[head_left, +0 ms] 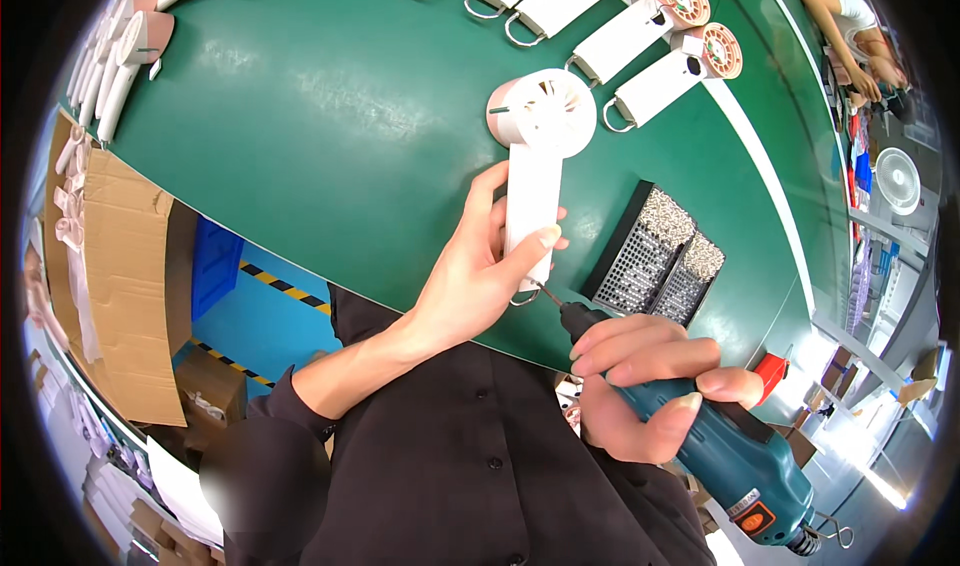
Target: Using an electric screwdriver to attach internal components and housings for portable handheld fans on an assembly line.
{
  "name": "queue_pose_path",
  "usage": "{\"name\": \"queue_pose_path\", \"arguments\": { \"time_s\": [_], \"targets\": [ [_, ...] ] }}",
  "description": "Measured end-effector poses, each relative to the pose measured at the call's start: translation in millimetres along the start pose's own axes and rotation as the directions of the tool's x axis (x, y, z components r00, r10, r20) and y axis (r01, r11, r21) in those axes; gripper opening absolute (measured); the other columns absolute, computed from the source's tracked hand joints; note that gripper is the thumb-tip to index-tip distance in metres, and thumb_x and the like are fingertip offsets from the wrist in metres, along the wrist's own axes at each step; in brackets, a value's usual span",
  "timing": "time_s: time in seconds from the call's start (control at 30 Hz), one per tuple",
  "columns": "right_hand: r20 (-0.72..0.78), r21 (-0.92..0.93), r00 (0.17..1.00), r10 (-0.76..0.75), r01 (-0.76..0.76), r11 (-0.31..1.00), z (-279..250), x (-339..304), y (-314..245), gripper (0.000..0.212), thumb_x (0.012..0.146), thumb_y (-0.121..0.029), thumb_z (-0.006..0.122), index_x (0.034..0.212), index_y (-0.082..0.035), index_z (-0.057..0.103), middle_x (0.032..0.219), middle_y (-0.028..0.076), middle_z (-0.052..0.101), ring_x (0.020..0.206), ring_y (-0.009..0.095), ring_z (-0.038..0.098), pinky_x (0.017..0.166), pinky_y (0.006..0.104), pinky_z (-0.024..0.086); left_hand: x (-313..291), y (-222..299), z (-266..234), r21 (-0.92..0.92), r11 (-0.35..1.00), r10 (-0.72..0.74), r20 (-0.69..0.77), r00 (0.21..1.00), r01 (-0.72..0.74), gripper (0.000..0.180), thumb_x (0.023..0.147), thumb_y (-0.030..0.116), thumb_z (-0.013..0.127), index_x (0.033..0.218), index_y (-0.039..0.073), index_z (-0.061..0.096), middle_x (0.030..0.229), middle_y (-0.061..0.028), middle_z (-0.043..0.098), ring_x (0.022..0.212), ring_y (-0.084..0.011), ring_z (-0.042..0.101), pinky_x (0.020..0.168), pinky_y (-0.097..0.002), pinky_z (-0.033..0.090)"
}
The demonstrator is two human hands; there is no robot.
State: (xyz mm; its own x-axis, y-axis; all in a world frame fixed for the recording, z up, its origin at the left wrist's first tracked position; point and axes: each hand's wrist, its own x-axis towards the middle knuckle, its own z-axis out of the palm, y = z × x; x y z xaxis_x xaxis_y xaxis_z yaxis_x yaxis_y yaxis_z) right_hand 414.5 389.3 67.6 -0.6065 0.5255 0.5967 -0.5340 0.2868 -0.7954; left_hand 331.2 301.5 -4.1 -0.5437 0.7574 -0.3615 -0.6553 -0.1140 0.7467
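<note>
A white handheld fan [535,191] with a pink-backed round head lies on the green tabletop. Its handle is gripped by my left hand [485,251], thumb across the lower end and fingers round the far side. My right hand [650,371] is wrapped round a teal electric screwdriver [735,456]. The thin bit points up and left, its tip at the bottom end of the fan's handle beside a small wire loop. Whether the tip sits in a screw is too small to tell.
Right of the fan lies a black screw tray [655,256] with many small screws. More fans [655,91] line the far side, others [125,61] the far left. A cardboard box [130,286] stands left of the green table [330,166]. Another person [855,26] sits far right.
</note>
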Motion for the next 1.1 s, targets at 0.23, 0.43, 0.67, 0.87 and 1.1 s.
{"name": "queue_pose_path", "arguments": {
  "time_s": [0.23,0.43,0.67,0.87,1.1],
  "targets": [
    [-0.033,0.000,0.999,-0.015,0.015,1.000,1.8,-5.1,2.0,0.022,0.097,-0.020,0.041,0.109,-0.004,0.033,0.067,0.014,0.051,0.042,0.025,0.052,0.037,0.0357,0.049,0.9,-1.7,-0.3,-0.015,1.000,-0.002,-0.005,1.000,0.002,0.060,0.095,0.003,0.052,0.144,0.007,0.017,0.120,-0.0168,0.055,0.102,-0.0215,0.062,0.082,-0.0344,0.055],
    [0.013,0.006,1.000,-0.017,0.017,1.000,1.0,-11.2,13.4,0.024,0.095,-0.019,0.045,0.108,-0.004,0.032,0.067,0.015,0.052,0.041,0.025,0.053,0.037,0.0344,0.049,0.6,-1.5,-1.4,-0.018,1.000,0.001,-0.005,1.000,-0.001,0.060,0.095,0.004,0.052,0.144,0.006,0.017,0.120,-0.0170,0.055,0.103,-0.0218,0.062,0.083,-0.0346,0.054],
    [0.130,0.038,0.982,-0.138,0.134,0.990,0.5,-12.6,21.1,0.024,0.092,-0.017,0.050,0.100,-0.004,0.031,0.064,0.014,0.053,0.040,0.023,0.053,0.037,0.0318,0.050,0.1,-0.1,-0.9,-0.015,1.000,-0.001,-0.010,1.000,0.001,0.059,0.096,0.007,0.052,0.143,0.006,0.018,0.121,-0.0174,0.055,0.104,-0.0235,0.062,0.084,-0.0362,0.054],
    [0.104,0.072,0.992,-0.070,0.063,0.995,-2.6,-9.6,14.0,0.028,0.089,-0.015,0.054,0.100,-0.003,0.031,0.066,0.015,0.053,0.042,0.025,0.055,0.037,0.0334,0.051,1.2,-1.4,-2.0,0.018,1.000,0.005,0.002,1.000,-0.005,0.057,0.096,0.008,0.052,0.142,0.006,0.019,0.120,-0.0174,0.055,0.104,-0.0240,0.062,0.084,-0.0376,0.054],
    [-0.159,0.032,0.957,-0.241,0.249,0.968,-25.5,-0.7,-13.8,0.032,0.092,-0.023,0.054,0.109,-0.006,0.034,0.069,0.014,0.057,0.049,0.028,0.060,0.045,0.0378,0.053,-2.4,-0.3,2.8,0.037,0.999,0.025,-0.022,0.999,-0.024,0.053,0.095,0.005,0.051,0.139,0.005,0.021,0.122,-0.0176,0.056,0.102,-0.0228,0.062,0.084,-0.0352,0.053]
  ]
}}
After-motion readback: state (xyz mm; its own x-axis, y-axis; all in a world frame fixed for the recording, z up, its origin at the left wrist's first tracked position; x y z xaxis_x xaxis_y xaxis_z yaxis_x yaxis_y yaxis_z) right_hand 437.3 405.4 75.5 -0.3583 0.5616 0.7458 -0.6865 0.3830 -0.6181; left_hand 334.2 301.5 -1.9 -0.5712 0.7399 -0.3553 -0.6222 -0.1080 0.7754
